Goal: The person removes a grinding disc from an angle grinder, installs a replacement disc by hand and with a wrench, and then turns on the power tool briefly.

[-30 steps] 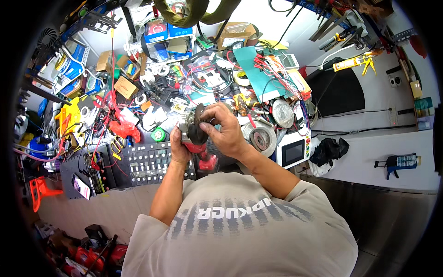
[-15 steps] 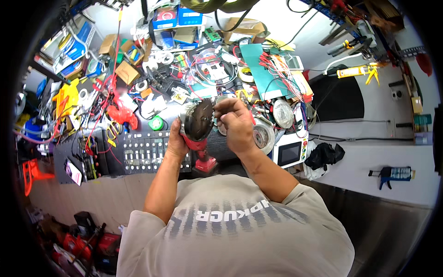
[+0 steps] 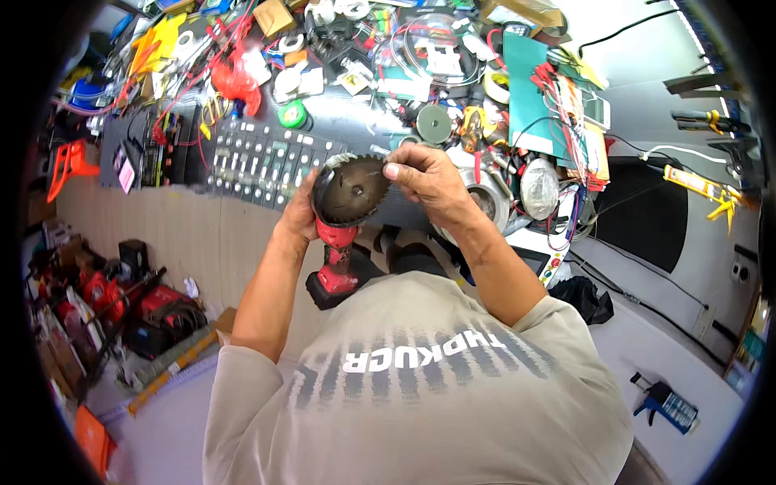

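A red cordless power saw [image 3: 335, 257] with a black battery at its base hangs in front of my chest. My left hand [image 3: 300, 215] is closed round the side of its head, fingers partly hidden behind it. The dark round toothed saw blade [image 3: 358, 192] faces up toward me, with a guard along its left side. My right hand [image 3: 428, 184] is closed at the blade's right rim, thumb and fingers pinching the toothed edge. Just beyond lies a grey-green disc [image 3: 434, 124] on the bench.
Grey compartment boxes [image 3: 271, 162] line the bench's front edge, near a green-topped round container [image 3: 293, 114]. Pliers with yellow handles [image 3: 474, 125], a wrapped disc [image 3: 539, 188] and red wires crowd the right. Red tools [image 3: 166, 311] stand on the floor at left.
My view has tipped lower. The saw has turned so its blade shows more face-on, and my right hand has come from above the blade's edge to its rim.
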Demonstrator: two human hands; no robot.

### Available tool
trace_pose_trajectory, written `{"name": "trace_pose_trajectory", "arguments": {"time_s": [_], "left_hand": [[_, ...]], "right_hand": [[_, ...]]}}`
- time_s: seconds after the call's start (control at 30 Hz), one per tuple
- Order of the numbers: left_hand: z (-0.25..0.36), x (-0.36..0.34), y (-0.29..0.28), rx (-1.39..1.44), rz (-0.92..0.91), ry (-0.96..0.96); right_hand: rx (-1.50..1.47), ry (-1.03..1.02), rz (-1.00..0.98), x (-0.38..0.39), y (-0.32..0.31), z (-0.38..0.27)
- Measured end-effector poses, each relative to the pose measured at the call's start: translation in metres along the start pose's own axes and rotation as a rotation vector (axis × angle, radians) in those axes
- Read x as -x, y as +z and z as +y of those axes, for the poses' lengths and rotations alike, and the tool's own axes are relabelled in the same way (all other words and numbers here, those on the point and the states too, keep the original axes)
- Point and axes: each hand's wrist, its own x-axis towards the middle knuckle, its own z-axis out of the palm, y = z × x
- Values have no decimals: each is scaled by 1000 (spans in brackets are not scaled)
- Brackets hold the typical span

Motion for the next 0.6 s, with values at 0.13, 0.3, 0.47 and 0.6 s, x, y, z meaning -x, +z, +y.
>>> {"name": "trace_pose_trajectory", "arguments": {"time_s": [0.13,0.3,0.47,0.6], "left_hand": [[-24,11,-13,10,28,42],[-40,5,-28,-29,226,174],[-39,10,-30,123,88,185],[-43,26,-46,204,-77,140]], "right_hand": [[46,-39,-102,-3,3,13],[-66,166,-99,-6,14,8],[-119,183,-62,0,11,5],[-56,167,230,-7,-22,16]]}}
